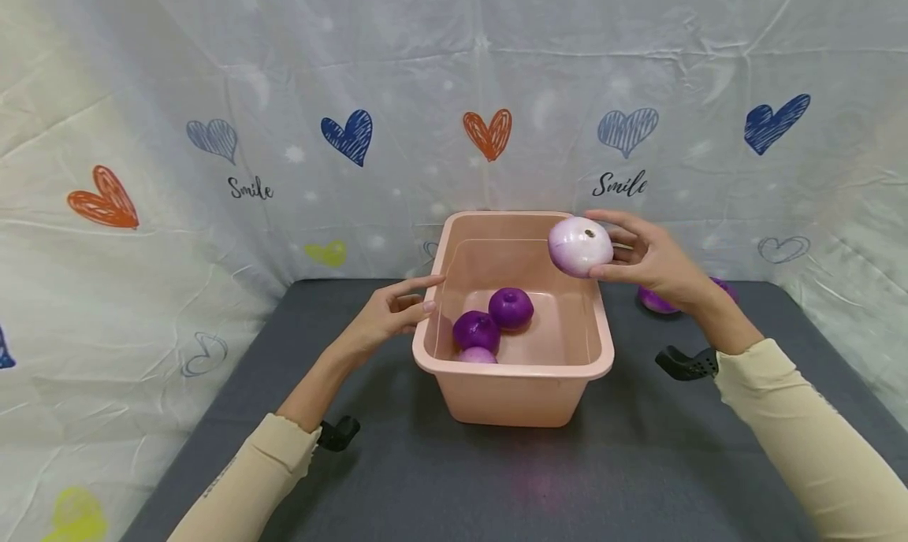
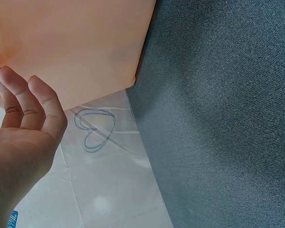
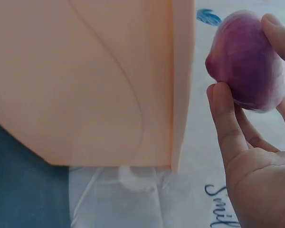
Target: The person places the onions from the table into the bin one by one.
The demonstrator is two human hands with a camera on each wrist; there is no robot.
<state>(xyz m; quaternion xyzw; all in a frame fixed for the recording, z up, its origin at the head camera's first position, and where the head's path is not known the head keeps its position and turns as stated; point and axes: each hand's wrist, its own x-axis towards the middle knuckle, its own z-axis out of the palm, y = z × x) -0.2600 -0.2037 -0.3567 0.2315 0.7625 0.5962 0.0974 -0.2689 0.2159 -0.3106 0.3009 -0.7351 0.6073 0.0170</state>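
My right hand point(image 1: 656, 266) holds a pale purple onion point(image 1: 578, 246) between thumb and fingers, raised over the right rim of a peach plastic tub point(image 1: 514, 396). In the right wrist view the onion point(image 3: 249, 61) shows its deeper purple side and pointed end, with the fingertips around it. At the tub's left rim, the fingers of my left hand point(image 1: 386, 313) rest lightly, the index stretched out along the edge. Inside the tub lie two dark purple onions point(image 1: 511, 309) and a lighter one point(image 1: 478, 355), partly hidden by the front rim.
More purple onions point(image 1: 656, 300) sit on the dark grey table point(image 1: 340, 495) at the back right, partly behind my right wrist. A white sheet point(image 1: 418, 69) printed with hearts hangs behind the table. A black strap camera point(image 1: 339, 433) is on each wrist.
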